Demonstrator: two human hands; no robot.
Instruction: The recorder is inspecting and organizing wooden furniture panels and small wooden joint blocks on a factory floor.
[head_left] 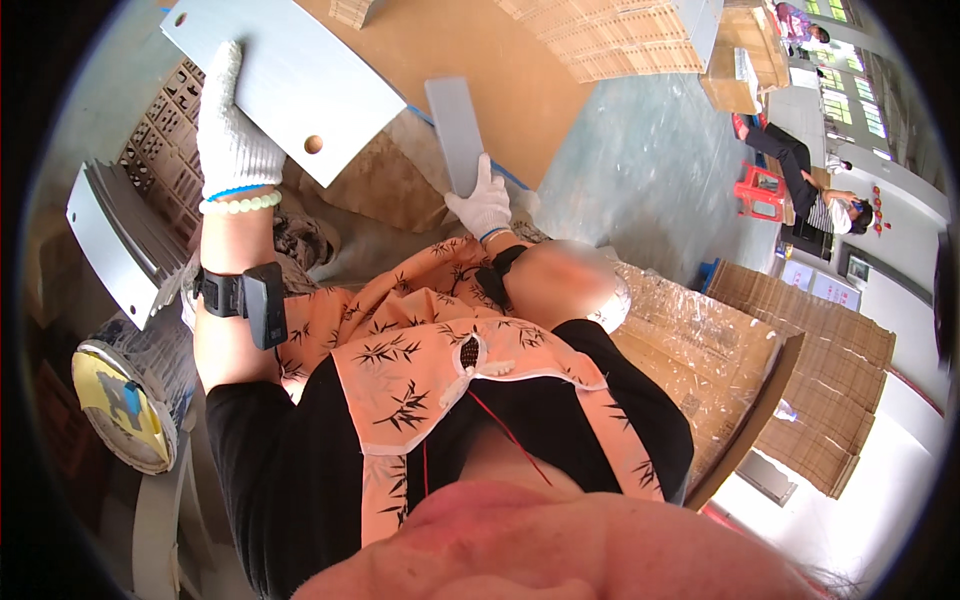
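Note:
In a white knit glove, my left hand (238,142) grips the near left edge of a pale rectangular panel (310,85). One gloved finger lies along the panel's top face; the other fingers are hard to make out. Round holes show at two of its ends. My right hand (482,207), gloved too, has thumb and forefinger around the near end of a flat grey strip (456,125). That strip reaches away over the edge of a brown board (540,90). Beside my left forearm stands a fanned stack of similar pale panels (112,235).
Left of me is a bucket (125,405) with a smeared yellow end. Stacked slatted brown pieces (620,40) stand at the far side. A cardboard sheet (700,350) lies to my right. Farther off, a person (815,185) sits near a red stool (762,192).

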